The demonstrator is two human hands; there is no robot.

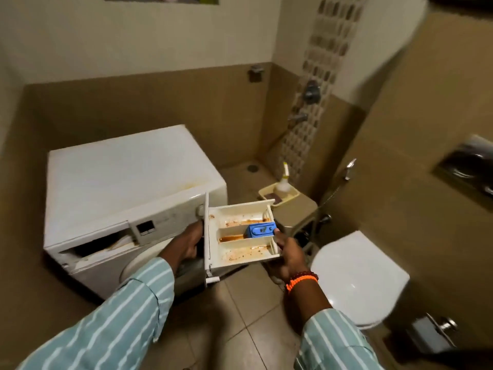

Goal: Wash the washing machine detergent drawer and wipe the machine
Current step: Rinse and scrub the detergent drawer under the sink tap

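The white detergent drawer [240, 236] is out of the machine and held level in the air. Its three compartments carry brown stains and a blue insert [261, 230] sits in the middle one. My left hand [190, 243] grips the drawer's front panel end. My right hand [289, 253] holds the far end, thumb by the blue insert. The white washing machine [120, 182] stands at the left, its drawer slot [98, 245] open and dark, with rusty marks on its top front edge.
A closed white toilet [357, 279] stands at the right. Beyond the drawer, a yellow tray [292, 194] holding a bottle [284, 182] and a dark pad rests on a low ledge. Taps and a hand spray hang on the tiled walls. Tiled floor lies below.
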